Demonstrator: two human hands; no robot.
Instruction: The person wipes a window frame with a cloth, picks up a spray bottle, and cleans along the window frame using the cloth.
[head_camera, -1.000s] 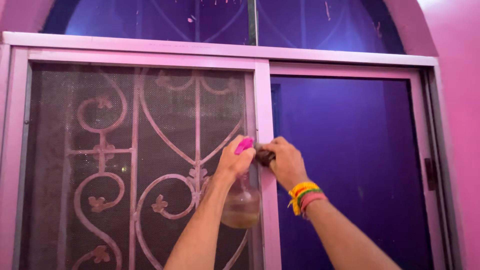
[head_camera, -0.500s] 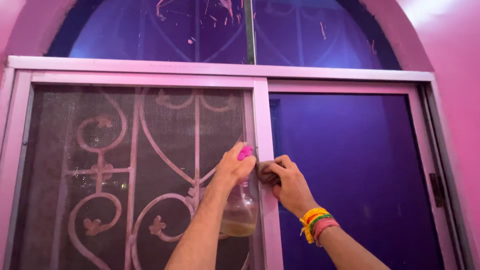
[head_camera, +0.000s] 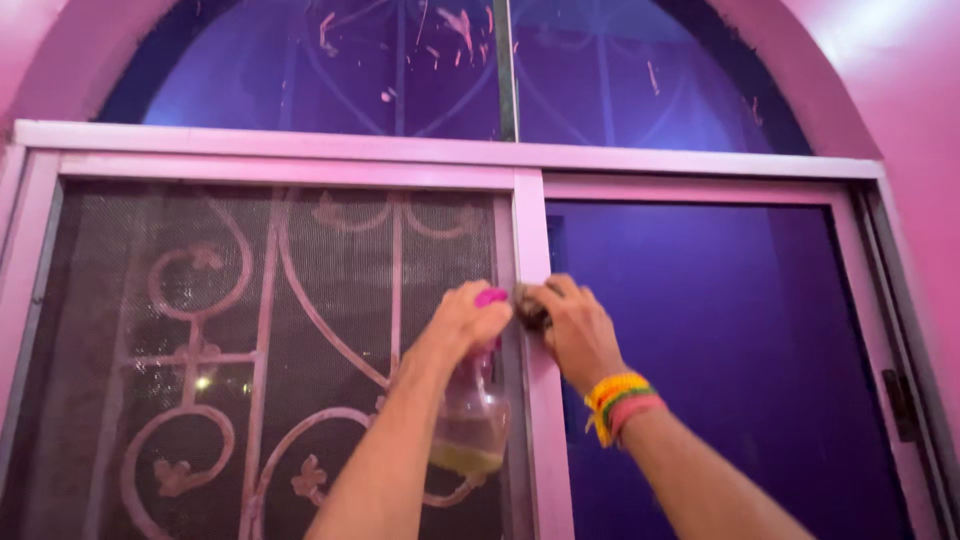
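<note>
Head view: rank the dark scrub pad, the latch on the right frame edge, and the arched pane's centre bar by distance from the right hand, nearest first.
1. Dark scrub pad: under the right hand, against the centre frame post.
2. Centre bar: above, in the arched pane.
3. Latch: far right, low on the frame edge.

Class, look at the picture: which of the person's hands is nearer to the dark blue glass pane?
Right. The right hand presses a dark cloth on the frame beside the glass pane; the left hand, holding a spray bottle, is over the mesh screen.
</note>
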